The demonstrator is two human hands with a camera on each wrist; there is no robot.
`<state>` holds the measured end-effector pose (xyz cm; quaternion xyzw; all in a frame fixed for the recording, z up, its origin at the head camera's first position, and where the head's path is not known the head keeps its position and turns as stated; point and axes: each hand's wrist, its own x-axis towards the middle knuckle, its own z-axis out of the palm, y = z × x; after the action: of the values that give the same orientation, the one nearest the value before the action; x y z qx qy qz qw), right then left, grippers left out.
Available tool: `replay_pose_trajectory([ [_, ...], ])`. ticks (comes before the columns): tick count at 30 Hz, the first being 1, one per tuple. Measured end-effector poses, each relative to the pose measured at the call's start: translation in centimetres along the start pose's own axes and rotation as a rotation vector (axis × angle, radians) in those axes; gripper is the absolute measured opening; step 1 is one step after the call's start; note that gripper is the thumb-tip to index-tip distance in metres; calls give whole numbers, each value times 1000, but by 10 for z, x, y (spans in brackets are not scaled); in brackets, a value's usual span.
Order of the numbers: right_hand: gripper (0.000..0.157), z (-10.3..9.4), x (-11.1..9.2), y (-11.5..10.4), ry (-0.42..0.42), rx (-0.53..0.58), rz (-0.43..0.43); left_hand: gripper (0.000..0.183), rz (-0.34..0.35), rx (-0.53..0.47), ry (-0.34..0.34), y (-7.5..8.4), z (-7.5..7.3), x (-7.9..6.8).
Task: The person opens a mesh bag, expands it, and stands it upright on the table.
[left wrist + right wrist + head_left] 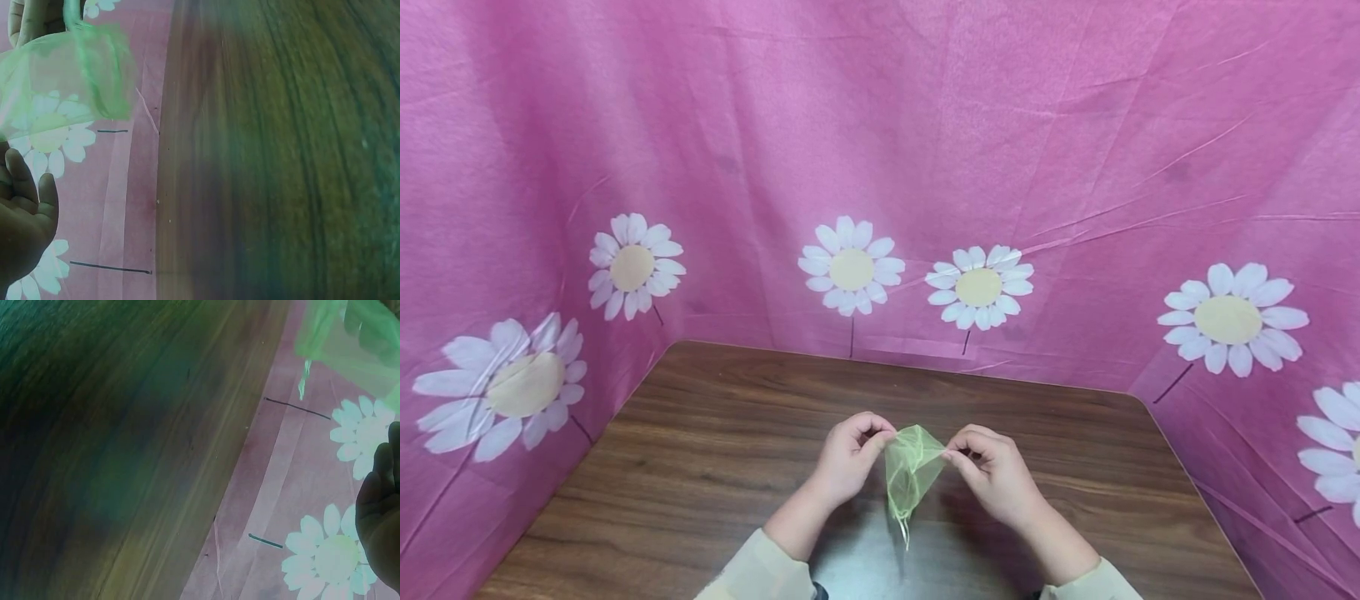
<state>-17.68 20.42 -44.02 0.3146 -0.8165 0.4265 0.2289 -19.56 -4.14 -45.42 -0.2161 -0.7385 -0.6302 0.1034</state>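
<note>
Bag [914, 475], sheer green, w/ cord [904, 532] dangling below; L hand [848, 458] at bag's left, fingers pinching its edge; R hand [997, 477] at bag's right, pinching likewise; table [730, 425] under bag.

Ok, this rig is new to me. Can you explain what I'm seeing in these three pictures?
There is no machine here: a person works bare-handed. The wide picture comes from a camera worn on the head, looking forward and down; the other two come from cameras on each wrist, so they look turned. The left hand and right hand pinch a sheer green drawstring pouch over a wood-grain table, its cords dangling. Behind hangs daisy-printed pink cloth.
</note>
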Motion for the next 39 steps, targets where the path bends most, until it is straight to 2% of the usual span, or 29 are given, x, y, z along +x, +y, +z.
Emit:
replay_pose_trajectory([
  [4,26,-1,0,0,-16,-6,-27,7,29,50,-1,-2,-1,-1],
  [7,24,-3,1,-1,-63,5,-1,7,40,60,-11,-2,0,-1],
  [10,19,-7,3,-4,-122,49,78,7,75,60,-22,-1,0,-1],
  [14,8,-12,13,-8,-143,106,209,7,140,88,-36,1,0,-1],
  [17,18,-13,21,-9,-169,136,270,7,157,115,-55,3,-1,-2],
  [21,28,-12,28,-9,-285,183,315,7,173,138,-79,4,-1,-3],
  [24,28,-10,28,-7,-365,218,328,8,189,159,-89,4,0,-3],
  [27,23,-8,26,-5,-401,229,339,7,200,188,-89,3,2,-4],
  [32,16,-6,25,-5,-410,210,358,8,206,248,-75,1,3,-4],
  [39,15,-6,23,-4,-400,204,325,7,218,296,-67,-2,3,-2],
])
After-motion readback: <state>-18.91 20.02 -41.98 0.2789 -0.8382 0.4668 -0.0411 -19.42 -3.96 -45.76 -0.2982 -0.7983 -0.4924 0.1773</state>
